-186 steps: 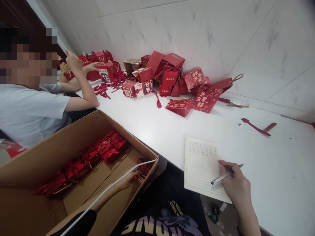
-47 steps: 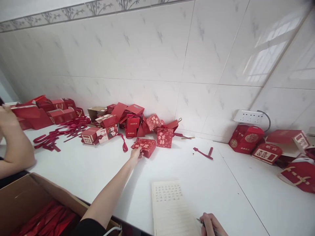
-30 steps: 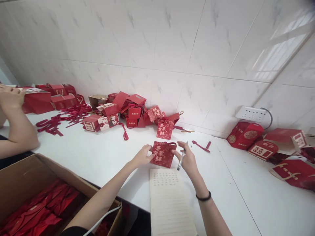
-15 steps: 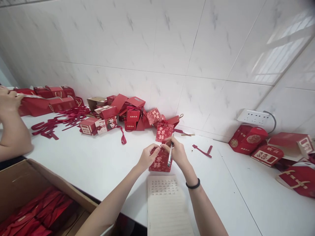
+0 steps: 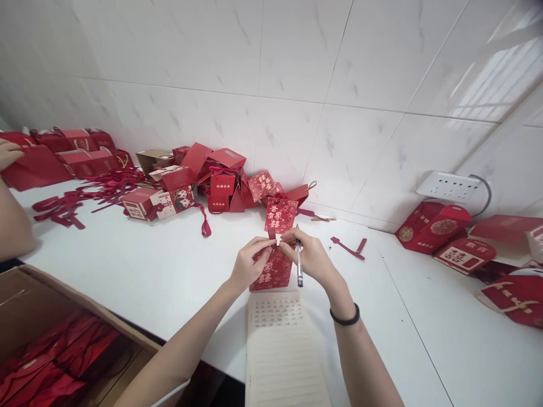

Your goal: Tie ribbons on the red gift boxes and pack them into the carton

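Both my hands hold a small red gift box (image 5: 272, 270) with gold characters, upright above the white table (image 5: 148, 265). My left hand (image 5: 249, 264) pinches the box's top edge from the left. My right hand (image 5: 309, 255) pinches the same edge from the right, with a pen (image 5: 299, 262) tucked between its fingers and pointing down. A lined notebook (image 5: 280, 350) lies open on the table just below the box. A second red box with gold characters (image 5: 280, 215) stands right behind my hands.
A heap of red boxes (image 5: 220, 181) and loose ribbons (image 5: 85, 195) lies along the tiled wall. More red boxes (image 5: 449, 237) sit at the right below a socket strip (image 5: 449, 186). A cardboard carton (image 5: 38, 339) of red bags stands at lower left. Another person's arm (image 5: 12, 220) shows at the left edge.
My left hand left the carton, reached out and brought a red box in. My right hand rose from the notebook to it. Now both pinch its top edge.
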Demonstrator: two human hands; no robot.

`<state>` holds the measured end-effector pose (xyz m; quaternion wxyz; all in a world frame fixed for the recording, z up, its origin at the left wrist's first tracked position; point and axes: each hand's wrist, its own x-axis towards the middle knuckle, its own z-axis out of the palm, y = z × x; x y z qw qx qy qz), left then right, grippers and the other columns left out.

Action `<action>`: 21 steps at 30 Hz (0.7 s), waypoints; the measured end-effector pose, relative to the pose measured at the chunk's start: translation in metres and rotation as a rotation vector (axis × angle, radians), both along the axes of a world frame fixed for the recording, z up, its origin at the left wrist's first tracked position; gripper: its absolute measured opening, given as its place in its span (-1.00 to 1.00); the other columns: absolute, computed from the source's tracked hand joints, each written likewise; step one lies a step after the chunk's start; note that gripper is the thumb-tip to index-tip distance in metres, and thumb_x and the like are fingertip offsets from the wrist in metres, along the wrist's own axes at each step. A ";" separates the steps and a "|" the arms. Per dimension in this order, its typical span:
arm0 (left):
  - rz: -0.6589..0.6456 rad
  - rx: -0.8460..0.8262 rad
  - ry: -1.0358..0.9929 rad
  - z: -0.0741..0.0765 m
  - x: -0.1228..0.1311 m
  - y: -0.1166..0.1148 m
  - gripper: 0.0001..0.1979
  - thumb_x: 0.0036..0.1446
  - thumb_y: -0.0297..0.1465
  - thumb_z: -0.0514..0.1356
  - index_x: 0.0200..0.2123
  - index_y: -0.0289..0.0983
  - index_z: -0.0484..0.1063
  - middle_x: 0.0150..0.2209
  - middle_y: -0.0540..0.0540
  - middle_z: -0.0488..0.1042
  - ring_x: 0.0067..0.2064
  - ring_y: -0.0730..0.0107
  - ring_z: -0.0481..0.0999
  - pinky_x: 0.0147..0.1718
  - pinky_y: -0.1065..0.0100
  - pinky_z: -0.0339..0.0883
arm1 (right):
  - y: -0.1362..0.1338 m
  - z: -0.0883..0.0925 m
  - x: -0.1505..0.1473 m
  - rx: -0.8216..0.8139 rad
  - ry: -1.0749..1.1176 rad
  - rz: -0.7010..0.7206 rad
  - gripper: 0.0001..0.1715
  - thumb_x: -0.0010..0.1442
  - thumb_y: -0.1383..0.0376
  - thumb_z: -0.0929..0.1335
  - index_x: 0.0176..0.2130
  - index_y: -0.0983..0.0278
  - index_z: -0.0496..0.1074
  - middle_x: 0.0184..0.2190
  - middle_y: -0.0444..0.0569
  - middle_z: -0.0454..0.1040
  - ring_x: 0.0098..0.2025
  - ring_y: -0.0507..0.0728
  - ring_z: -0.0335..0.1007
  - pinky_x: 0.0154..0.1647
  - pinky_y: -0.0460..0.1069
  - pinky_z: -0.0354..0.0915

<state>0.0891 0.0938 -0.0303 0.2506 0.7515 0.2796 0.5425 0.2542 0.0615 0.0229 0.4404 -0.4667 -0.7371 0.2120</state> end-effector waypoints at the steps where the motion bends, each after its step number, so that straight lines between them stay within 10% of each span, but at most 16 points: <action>1: -0.004 0.005 0.008 0.000 0.000 0.000 -0.74 0.14 -0.50 0.06 -0.14 -0.22 0.45 -0.21 -0.09 0.48 -0.18 0.39 0.48 -0.16 0.35 0.39 | -0.001 0.001 0.002 -0.006 -0.020 0.001 -0.90 0.17 0.28 0.30 -0.28 0.25 0.37 -0.36 -0.08 0.49 -0.31 0.08 0.41 -0.28 -0.05 0.28; 21: -0.031 -0.002 0.042 -0.004 0.000 0.001 -0.66 0.05 -0.56 0.08 -0.09 -0.22 0.41 -0.17 -0.10 0.45 -0.14 0.37 0.47 -0.13 0.33 0.41 | 0.004 -0.007 -0.003 0.009 -0.184 -0.026 -0.85 0.07 0.45 0.24 -0.35 0.25 0.34 -0.46 -0.12 0.44 -0.45 0.05 0.34 -0.38 -0.08 0.21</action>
